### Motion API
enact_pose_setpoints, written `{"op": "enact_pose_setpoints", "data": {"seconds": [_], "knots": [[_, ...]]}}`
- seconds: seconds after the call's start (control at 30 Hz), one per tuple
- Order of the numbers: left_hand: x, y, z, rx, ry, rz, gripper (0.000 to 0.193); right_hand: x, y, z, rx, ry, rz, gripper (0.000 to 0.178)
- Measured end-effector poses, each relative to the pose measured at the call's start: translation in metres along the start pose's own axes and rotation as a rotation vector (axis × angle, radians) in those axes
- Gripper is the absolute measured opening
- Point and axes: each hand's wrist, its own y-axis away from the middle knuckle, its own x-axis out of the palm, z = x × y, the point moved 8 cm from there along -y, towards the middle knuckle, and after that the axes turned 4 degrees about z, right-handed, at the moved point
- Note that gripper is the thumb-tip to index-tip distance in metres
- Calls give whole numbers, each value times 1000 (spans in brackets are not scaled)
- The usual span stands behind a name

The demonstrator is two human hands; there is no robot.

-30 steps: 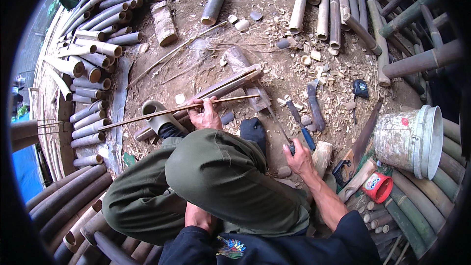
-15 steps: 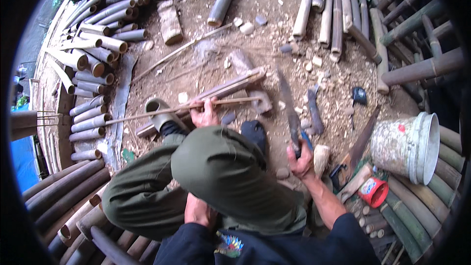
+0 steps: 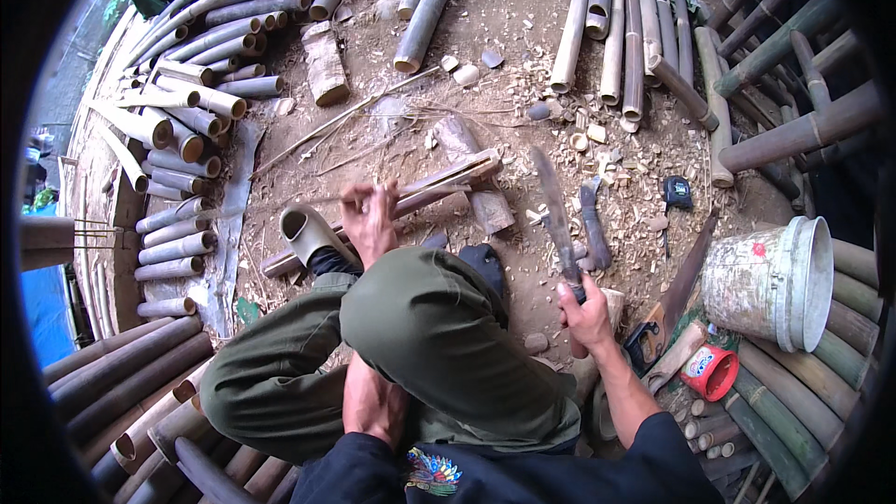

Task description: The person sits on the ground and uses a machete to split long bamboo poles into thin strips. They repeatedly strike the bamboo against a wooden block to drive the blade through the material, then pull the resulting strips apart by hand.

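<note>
My left hand (image 3: pixel 370 222), beyond my raised knee, closes round a thin bamboo strip (image 3: pixel 431 190). Its left part is smeared by motion. In my right hand (image 3: pixel 588 315) is the handle of a long knife (image 3: pixel 556 210), blade pointing away from me and apart from the strip. Just beyond my left hand a split bamboo pole (image 3: pixel 437 185) lies slantwise across a short log (image 3: pixel 490 209), near my sandalled left foot (image 3: pixel 308 231). My knee hides part of my left forearm.
A hand saw (image 3: pixel 674 303), a white bucket (image 3: pixel 756 285) and a red cup (image 3: pixel 709 371) are at my right. Farther off lie a tape measure (image 3: pixel 678 192) and a dark curved tool (image 3: pixel 595 224) among wood chips. Cut bamboo poles (image 3: pixel 177 245) are stacked at left.
My left hand has shifted a little left and turned, and the strip has tilted with it. The knife in my right hand has moved slightly right and nearer to me.
</note>
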Motion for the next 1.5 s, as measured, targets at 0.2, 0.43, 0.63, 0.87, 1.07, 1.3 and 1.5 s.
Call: {"op": "enact_pose_setpoints", "data": {"seconds": [0.2,0.43,0.63,0.87,1.07,1.3,1.5], "knots": [[137,-48,-40,104,-184,640,21,-46,-9,29,-51,-116,-96,26],[187,-48,-5,146,-426,898,17,-69,-4,74,-109,-189,-119,28],[201,-47,-3,168,-504,918,18,-70,-3,91,-105,-127,-74,30],[220,-24,-18,419,-521,923,15,-83,9,189,-420,62,-86,53],[232,-1,-29,473,-640,989,14,-136,56,367,-1017,467,-342,55],[226,-6,-25,485,-651,952,12,-164,75,411,-946,936,-449,51],[213,-6,-17,534,-666,897,15,-109,63,403,-1000,1169,-322,56]]}}
